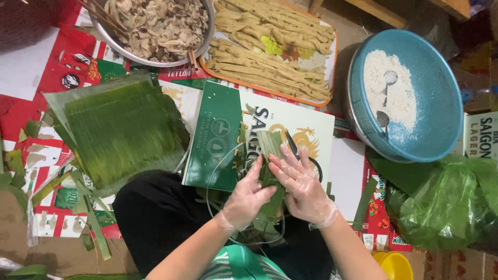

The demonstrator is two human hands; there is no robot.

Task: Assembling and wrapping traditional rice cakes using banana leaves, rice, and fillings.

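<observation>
Both gloved hands, the left hand [245, 199] and right hand [303, 189], press a folded banana-leaf strip [270, 155] flat over the green carton [218, 135] on the lap, fingers extended together. Uneven pressure could split the leaf or let the fold spring open.

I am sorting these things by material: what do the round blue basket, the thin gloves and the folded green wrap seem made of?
Round blue basket: probably plastic, finely perforated, matte. Thin gloves on left hand and right hand: clear plastic film, wrinkled, skin visible. Folded green wrap: plant leaf, ribbed.
</observation>
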